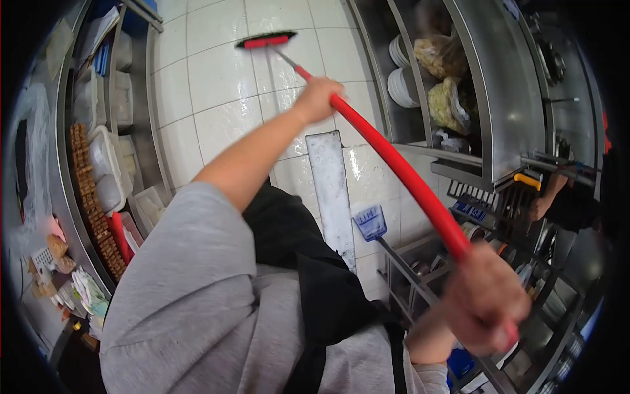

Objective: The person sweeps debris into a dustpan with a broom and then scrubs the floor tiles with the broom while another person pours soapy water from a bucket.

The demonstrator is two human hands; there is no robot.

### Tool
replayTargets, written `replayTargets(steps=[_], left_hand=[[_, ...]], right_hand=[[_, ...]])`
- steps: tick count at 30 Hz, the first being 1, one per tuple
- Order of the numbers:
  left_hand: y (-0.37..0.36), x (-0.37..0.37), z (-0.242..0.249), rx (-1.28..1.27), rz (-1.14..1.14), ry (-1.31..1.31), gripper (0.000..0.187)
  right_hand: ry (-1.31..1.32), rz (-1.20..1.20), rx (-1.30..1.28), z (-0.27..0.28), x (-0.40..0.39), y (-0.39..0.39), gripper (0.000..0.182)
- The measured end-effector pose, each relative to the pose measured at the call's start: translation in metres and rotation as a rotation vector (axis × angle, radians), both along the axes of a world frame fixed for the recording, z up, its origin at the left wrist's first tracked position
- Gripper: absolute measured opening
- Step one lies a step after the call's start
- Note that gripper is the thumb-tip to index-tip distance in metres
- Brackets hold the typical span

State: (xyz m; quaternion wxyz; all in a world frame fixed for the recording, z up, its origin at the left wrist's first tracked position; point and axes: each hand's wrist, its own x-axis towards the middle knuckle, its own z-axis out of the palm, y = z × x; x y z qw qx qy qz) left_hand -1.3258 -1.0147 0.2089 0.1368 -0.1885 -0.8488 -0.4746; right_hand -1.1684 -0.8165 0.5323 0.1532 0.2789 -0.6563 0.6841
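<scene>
Two hands on one red broom, floor wet, aisle narrow.
Left hand (pixel 319 98) wraps the broom handle (pixel 394 164) midway down; right hand (pixel 485 299) closes round its top end, blurred. Broom head (pixel 266 41) rests on the white floor tiles (pixel 216 79) well ahead, bristles down. Floor looks glossy, likely wet: a slip underfoot is the main risk, judging by the sheen near the floor drain cover (pixel 333 190). Dustpan (pixel 371 223) leans just beside the right-hand shelving (pixel 426 125), near the handle's sweep; a wide stroke could knock it over. Stacked plates (pixel 400 85) and bagged goods sit low on that shelf, within reach of a stray broom head. Another person's arm (pixel 548 197) works at the far right, close enough that the handle's top end could catch it.
</scene>
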Motion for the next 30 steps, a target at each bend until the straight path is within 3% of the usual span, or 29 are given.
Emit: replayTargets(steps=[1,2,3,6,9,10,11,12,13,14,16,18,19,21,22,24,26,28,30], left_hand=[[0.01,0.027,0.023,0.16,-0.106,-0.029,0.029],[0.02,0.063,0.056,0.111,-0.082,-0.015,0.029],[0.033,0.097,0.073,0.134,-0.131,-0.043,0.032],[0.041,0.177,0.123,0.031,-0.287,-0.287,0.029],[0.022,0.169,0.092,0.075,-0.081,-0.197,0.023],[0.008,0.153,0.076,0.198,-0.068,-0.072,0.018],[-0.008,0.133,0.056,0.198,0.009,-0.087,0.015],[-0.03,0.107,0.034,0.196,0.097,-0.022,0.016],[-0.054,0.085,0.014,0.244,0.143,0.035,0.018],[-0.078,0.066,-0.004,0.193,0.224,-0.016,0.021],[-0.114,0.056,-0.011,0.009,0.271,-0.058,0.024],[-0.111,0.07,-0.006,-0.042,0.3,-0.003,0.02],[-0.099,0.09,0.011,0.051,0.281,-0.01,0.014],[-0.067,0.148,0.058,0.124,0.247,-0.055,0.006],[-0.056,0.183,0.091,0.121,0.175,-0.014,0.007],[-0.035,0.241,0.125,0.093,0.108,-0.037,0.021],[-0.037,0.257,0.12,0.132,0.11,-0.005,0.026],[-0.053,0.253,0.087,0.155,0.255,0.07,0.028],[-0.094,0.228,0.051,0.181,0.289,0.153,0.018]], right_hand=[[-0.04,0.069,-0.065,0.034,0.009,0.01,0.034],[-0.042,0.047,-0.054,0.076,0.022,0.014,0.041],[-0.08,0.387,-0.222,0.106,0.026,0.026,0.043],[-0.044,0.4,-0.157,0.136,0.044,0.0,0.038],[-0.019,0.398,-0.091,0.135,0.055,-0.017,0.034],[-0.022,0.367,-0.058,0.12,0.055,-0.016,0.035],[-0.022,0.335,-0.025,0.101,0.052,-0.013,0.037],[-0.085,0.455,-0.135,0.071,0.043,-0.01,0.027],[0.037,0.162,-0.003,0.039,0.047,-0.058,0.028],[-0.053,0.165,0.083,0.013,0.045,-0.076,0.027],[-0.051,0.148,0.013,-0.038,0.048,-0.1,0.033],[-0.065,0.191,0.065,-0.012,0.045,-0.091,0.034],[-0.029,0.351,0.021,0.014,0.046,-0.077,0.021],[0.031,0.246,0.084,0.096,0.064,-0.025,0.03],[0.013,0.441,0.024,0.124,0.068,-0.06,0.034],[-0.034,0.541,-0.004,0.15,0.072,-0.061,0.034],[-0.124,0.711,-0.064,0.162,0.075,-0.055,0.034],[-0.166,0.707,0.041,0.145,0.068,-0.067,0.035],[-0.114,0.703,0.076,0.115,0.072,-0.092,0.034]])
